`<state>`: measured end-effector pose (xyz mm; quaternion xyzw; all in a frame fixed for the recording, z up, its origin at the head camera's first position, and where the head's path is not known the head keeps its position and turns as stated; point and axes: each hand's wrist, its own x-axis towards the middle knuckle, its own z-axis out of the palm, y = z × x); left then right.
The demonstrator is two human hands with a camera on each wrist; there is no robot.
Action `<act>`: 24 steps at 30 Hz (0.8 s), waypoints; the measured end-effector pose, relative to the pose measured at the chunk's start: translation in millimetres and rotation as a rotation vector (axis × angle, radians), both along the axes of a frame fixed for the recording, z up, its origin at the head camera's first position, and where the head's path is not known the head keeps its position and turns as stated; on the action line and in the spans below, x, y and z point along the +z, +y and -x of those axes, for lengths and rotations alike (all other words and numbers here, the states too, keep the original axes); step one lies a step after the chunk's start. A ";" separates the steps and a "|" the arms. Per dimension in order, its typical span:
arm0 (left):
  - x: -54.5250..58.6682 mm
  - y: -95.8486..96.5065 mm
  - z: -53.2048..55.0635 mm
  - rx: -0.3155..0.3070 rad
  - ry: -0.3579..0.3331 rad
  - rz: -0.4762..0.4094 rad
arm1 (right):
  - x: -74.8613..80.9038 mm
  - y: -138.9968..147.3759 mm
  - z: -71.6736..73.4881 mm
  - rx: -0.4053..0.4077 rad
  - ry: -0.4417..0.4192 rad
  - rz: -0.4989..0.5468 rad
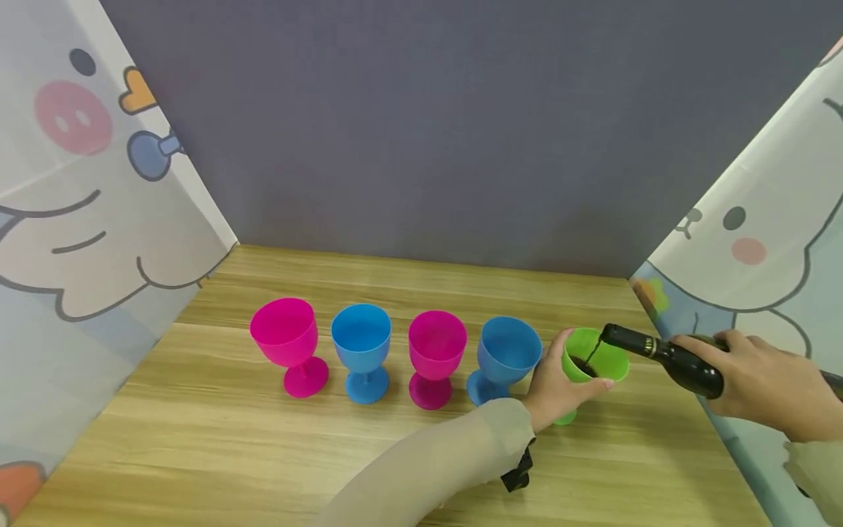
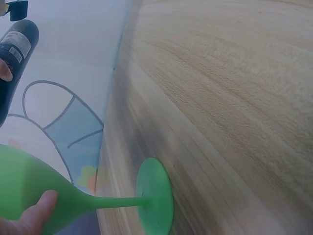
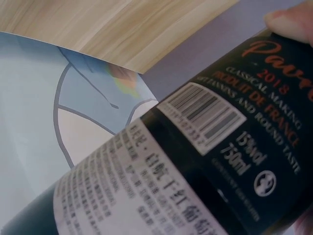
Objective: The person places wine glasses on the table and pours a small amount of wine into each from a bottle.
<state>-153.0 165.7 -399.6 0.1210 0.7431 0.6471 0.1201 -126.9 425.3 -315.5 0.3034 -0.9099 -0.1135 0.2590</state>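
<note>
at four o'clock, the green cup point(image 1: 607, 360) looks like smooth plastic; the bottle point(image 1: 691, 368) beside it, glossy dark glass with a pale paper label point(image 3: 132, 181). at six, i see a smooth wood-grained table point(image 1: 230, 439); at twelve, a matt wall point(image 1: 421, 146).

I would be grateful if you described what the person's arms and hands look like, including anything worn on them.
The sleeves on both sides are long, plain and pale beige. The left hand and right hand wear no gloves. A black device shows beside the left cuff.
</note>
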 end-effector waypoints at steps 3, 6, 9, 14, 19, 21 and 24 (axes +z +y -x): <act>-0.4 0.0 -0.7 -0.002 0.006 -0.004 | 1.2 2.2 0.0 -0.001 -0.020 -0.008; 0.4 -0.5 -1.4 0.000 0.001 0.000 | 1.2 2.6 -0.4 -0.002 -0.023 -0.012; 1.5 -1.6 -1.6 -0.001 -0.008 0.002 | 0.0 1.8 -1.1 0.000 -0.017 0.005; 1.7 -1.9 -0.9 0.002 -0.022 -0.008 | 0.0 -2.1 -2.2 -0.030 -0.041 0.037; 1.1 -0.6 -2.1 0.016 -0.021 -0.018 | -1.5 -7.1 -4.1 -0.065 -0.063 0.069; 1.1 -0.3 -2.8 0.021 -0.018 -0.019 | -2.0 -8.8 -4.7 -0.074 -0.058 0.070; 1.0 -0.8 -3.5 0.021 -0.013 -0.020 | -3.6 -11.5 -4.9 -0.090 -0.045 0.075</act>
